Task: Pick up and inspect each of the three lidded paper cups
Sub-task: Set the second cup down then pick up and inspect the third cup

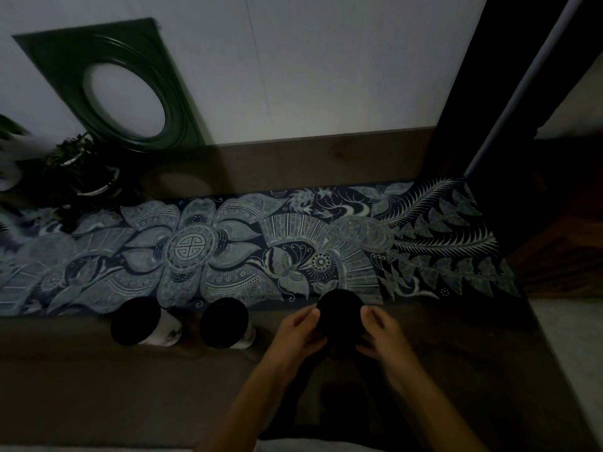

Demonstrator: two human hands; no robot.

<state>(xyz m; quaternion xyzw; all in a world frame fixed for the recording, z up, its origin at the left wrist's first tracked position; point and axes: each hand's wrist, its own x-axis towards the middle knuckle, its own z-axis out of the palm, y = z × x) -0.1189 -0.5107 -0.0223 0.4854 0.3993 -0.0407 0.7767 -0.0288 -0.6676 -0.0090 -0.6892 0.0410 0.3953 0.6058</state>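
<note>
Three white paper cups with black lids are in the dim head view. The left cup and the middle cup stand on the brown tabletop, side by side and a little apart. To their right, the third cup is clasped between both hands. My left hand grips its left side and my right hand grips its right side. Only its black lid shows; its body is hidden by my fingers and shadow. I cannot tell if it touches the table.
A blue-and-white patterned cloth runner lies across the table behind the cups. A dark green frame with an oval opening leans on the white wall. Potted plants stand at the back left. A dark post rises at the right.
</note>
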